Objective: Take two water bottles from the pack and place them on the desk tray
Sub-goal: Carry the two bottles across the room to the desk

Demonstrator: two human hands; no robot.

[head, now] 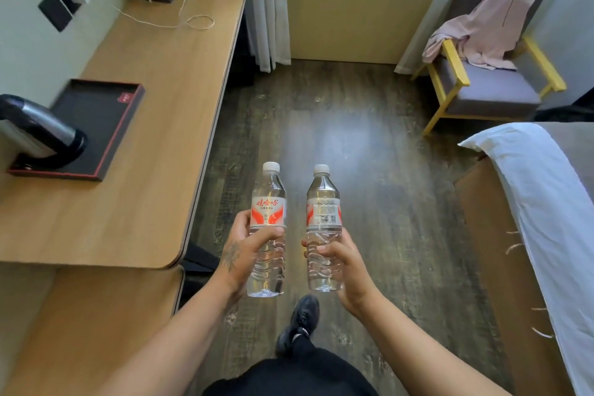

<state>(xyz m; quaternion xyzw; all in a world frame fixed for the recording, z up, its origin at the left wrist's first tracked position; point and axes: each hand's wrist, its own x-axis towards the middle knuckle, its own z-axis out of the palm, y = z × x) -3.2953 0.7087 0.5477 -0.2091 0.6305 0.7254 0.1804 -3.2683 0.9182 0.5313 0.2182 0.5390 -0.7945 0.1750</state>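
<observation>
Both hands loaded, standing on the wood-plank floor [337,125] beside the desk [154,125]. Left hand [247,254] has its fingers wrapped and clamped around the lower body of the left water bottle [268,228]; right hand [342,262] is closed the same way on the right water bottle [323,228]. Both bottles upright, white caps on, apparently full, held side by side but not touching, over the floor and clear of the desk's front edge.

Progress, judged from layout: the pick-up half looks done, since one bottle sits in each hand. The pack itself is not in view. Placement not yet done. The black desk tray [106,125], red-trimmed, lies at the desk's left edge against the wall, well apart from the bottles. An electric kettle [35,128] occupies the tray's near end; the far end is bare, so that looks like the likely landing zone. What is left: carry both bottles over the desk and stand them on the tray without knocking the kettle.

Labels: left bottle shows a white and red label with the Chinese characters 娃哈哈 (Wahaha); the smaller print under it is unreadable. Right bottle is turned to its back panel: a barcode and a block of fine print, too small to read. A small red tag in the tray's far corner carries marks I cannot make out.
</observation>
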